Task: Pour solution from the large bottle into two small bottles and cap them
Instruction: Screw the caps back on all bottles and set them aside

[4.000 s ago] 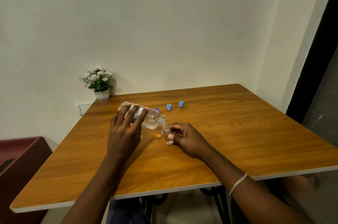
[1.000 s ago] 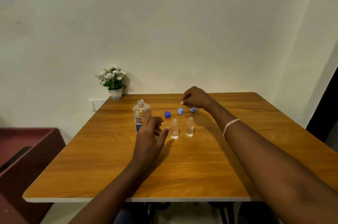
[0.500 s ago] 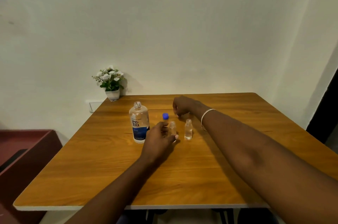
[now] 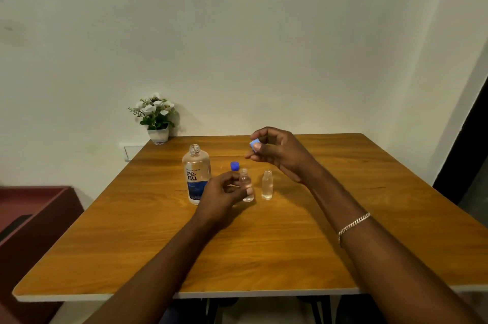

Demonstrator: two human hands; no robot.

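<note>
The large clear bottle (image 4: 196,174) with a blue label stands upright and uncapped on the wooden table (image 4: 264,239). My left hand (image 4: 221,196) grips a small clear bottle (image 4: 246,186), standing on the table just right of the large one. A second small bottle (image 4: 267,185) stands free to its right, open, with a little liquid inside. My right hand (image 4: 280,151) is raised above and behind the small bottles, pinching a light blue cap (image 4: 255,144) between thumb and fingers. A darker blue cap (image 4: 234,166) lies on the table behind the held bottle.
A small white pot of white flowers (image 4: 156,118) sits at the table's far left corner against the wall. A dark red cabinet (image 4: 31,218) stands to the left of the table. A dark doorway edge is at the right.
My right hand has lifted a light blue cap off the table and drawn it back above the small bottles. My left hand has kept its hold on the left small bottle.
</note>
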